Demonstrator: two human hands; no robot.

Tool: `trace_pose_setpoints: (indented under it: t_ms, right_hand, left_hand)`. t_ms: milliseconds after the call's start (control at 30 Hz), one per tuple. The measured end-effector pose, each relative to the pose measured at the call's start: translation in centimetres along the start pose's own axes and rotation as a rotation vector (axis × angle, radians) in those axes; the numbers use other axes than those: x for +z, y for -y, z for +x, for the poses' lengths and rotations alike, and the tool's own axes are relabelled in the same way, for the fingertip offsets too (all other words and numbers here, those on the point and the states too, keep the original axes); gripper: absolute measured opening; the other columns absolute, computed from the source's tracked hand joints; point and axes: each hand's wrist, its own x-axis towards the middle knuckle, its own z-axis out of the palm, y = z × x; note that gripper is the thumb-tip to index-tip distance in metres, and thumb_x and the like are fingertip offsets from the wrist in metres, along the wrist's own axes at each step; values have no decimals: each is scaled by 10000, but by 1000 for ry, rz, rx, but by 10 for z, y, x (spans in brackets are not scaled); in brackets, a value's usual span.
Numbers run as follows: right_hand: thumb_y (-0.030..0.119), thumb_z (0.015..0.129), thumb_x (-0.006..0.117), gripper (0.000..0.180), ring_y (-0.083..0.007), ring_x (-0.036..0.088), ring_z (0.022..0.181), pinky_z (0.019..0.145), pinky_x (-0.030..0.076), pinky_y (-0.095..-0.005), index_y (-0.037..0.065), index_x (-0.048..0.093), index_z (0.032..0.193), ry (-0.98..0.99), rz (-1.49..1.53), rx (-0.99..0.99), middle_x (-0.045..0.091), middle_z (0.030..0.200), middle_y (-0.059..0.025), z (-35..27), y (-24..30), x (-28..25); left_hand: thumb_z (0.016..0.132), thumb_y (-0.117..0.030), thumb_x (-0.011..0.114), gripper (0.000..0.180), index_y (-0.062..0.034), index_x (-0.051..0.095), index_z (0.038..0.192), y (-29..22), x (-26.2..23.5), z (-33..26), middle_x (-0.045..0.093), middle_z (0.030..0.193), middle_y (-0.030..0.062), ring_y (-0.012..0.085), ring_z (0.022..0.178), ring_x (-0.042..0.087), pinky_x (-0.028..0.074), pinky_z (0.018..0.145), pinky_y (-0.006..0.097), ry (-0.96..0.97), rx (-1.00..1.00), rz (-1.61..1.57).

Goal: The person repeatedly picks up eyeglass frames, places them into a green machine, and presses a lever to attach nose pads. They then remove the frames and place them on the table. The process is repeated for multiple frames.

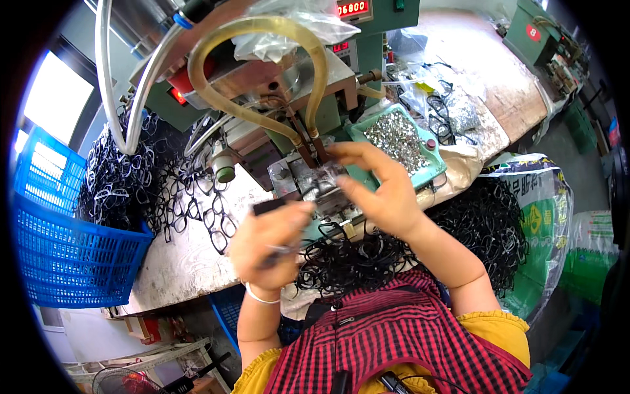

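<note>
My left hand [266, 246] is blurred and closed around something dark that I cannot make out, just left of the machine's work fixture [325, 197]. A flat black piece [270, 205] shows beside its fingers. My right hand [387, 197] reaches in from the right, thumb and forefinger apart around the fixture's far side, with nothing visible held. Between the hands, two copper-coloured electrodes [310, 148] with yellowish hoses [321, 65] come down at the fixture. Black glasses frames [357, 259] are heaped at the table's front edge, below my hands.
A green tray [433, 172] of small metal parts stands right of the machine. Blue baskets [72, 259] and piled black frames [121, 177] are at left, with loose frames [213, 207] on the table [177, 266]. A printed sack [545, 230] with more frames stands at right.
</note>
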Motion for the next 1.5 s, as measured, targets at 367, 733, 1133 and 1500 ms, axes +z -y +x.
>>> trace_pose_setpoints:
  t_ms: [367, 733, 1133, 1500]
  right_hand:
    - [195, 763, 770, 188, -378, 507, 1311, 1035, 452, -471, 153, 748, 945, -283, -962, -158, 632, 1262, -189, -2, -123, -74]
    - [59, 833, 664, 137, -320, 687, 932, 834, 530, -400, 38, 739, 947, -256, -695, -286, 725, 935, -136, 21, -118, -65]
    - [49, 818, 709, 116, -225, 689, 863, 811, 517, -313, 21, 737, 927, -382, -388, -67, 730, 913, -94, 23, -110, -53]
    - [13, 838, 721, 120, -228, 685, 882, 824, 516, -333, 21, 743, 956, -516, -620, -6, 725, 923, -97, -41, -101, -96]
  left_hand:
    - [745, -59, 783, 228, -81, 745, 969, 19, 22, -1, 748, 1014, 83, 325, 868, 647, 533, 825, 447, 242, 249, 77]
    - [819, -95, 730, 266, -81, 688, 1082, -6, 10, -82, 707, 1185, 167, 358, 1145, 656, 432, 1075, 560, 43, 94, 402]
    - [756, -28, 733, 258, -166, 729, 974, 141, -165, -110, 563, 1396, 170, 376, 1266, 526, 364, 1097, 493, 69, -601, 1159]
    - [967, -146, 673, 163, 15, 696, 955, 144, -125, -133, 703, 1093, 110, 251, 1085, 596, 420, 962, 383, -380, -555, 749]
